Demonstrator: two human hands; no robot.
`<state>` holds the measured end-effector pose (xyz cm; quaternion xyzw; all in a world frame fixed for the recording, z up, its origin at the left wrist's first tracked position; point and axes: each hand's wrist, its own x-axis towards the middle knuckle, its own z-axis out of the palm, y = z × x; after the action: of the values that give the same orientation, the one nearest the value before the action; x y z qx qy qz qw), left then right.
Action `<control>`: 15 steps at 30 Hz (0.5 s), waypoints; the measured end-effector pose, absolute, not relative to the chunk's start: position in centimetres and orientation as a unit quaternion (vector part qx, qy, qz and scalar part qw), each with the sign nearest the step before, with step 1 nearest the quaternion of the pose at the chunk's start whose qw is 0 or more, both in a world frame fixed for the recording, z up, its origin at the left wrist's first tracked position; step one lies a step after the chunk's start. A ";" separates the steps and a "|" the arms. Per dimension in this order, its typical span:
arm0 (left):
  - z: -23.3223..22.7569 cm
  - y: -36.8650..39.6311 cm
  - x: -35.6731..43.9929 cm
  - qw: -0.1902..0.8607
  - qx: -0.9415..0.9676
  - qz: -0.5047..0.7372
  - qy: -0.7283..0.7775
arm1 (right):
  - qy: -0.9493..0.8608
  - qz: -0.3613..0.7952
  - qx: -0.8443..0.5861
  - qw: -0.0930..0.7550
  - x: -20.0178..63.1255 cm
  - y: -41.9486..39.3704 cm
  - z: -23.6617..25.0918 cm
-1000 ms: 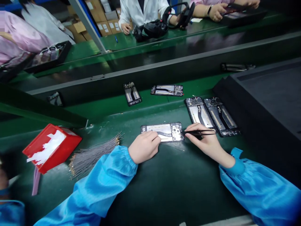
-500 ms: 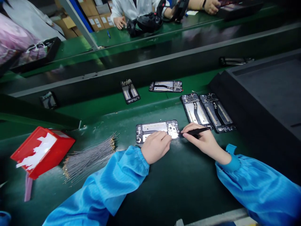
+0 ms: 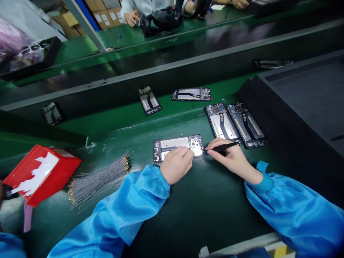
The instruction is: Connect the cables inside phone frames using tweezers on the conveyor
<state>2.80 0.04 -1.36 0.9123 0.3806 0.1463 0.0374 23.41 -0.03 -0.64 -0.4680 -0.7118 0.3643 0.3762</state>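
Note:
An opened phone (image 3: 174, 142), its back off and circuit board bare, lies crosswise on the green bench. My left hand (image 3: 177, 165) is closed over its near edge, fingers curled together; whatever lies under the fingertips is hidden. My right hand (image 3: 233, 159) is closed on slim black tweezers (image 3: 225, 146), whose tip points at the phone's right end, by the board. Just behind my right hand, two more opened phones (image 3: 221, 122) lie side by side. To the left is a bundle of thin grey cables (image 3: 100, 179) with gold-coloured ends.
A red bin (image 3: 57, 175) with a torn white label stands left, a pink strip (image 3: 27, 216) below it. Opened phones (image 3: 149, 100) lie along the lower channel behind. A large black tray (image 3: 303, 96) fills the right. Co-workers sit across; a blue sleeve (image 3: 10, 245) shows lower left.
The view has shifted slightly, and both hands keep nearly the same place at the phone. A dark shape and more of a blue sleeve have come in at the left edge beside the red bin.

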 end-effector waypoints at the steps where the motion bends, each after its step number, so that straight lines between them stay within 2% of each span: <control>1: -1.3 0.0 2.8 0.032 0.914 0.144 0.379 | -0.713 0.364 -0.467 0.376 23.4 0.0 -0.6; 15: -1.3 0.0 2.8 0.027 0.915 0.142 0.376 | -0.718 0.366 -0.460 0.373 23.4 0.0 -0.5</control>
<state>2.78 0.04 -1.33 0.9153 0.3759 0.1418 0.0271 23.40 -0.02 -0.53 -0.4603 -0.7180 0.3658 0.3726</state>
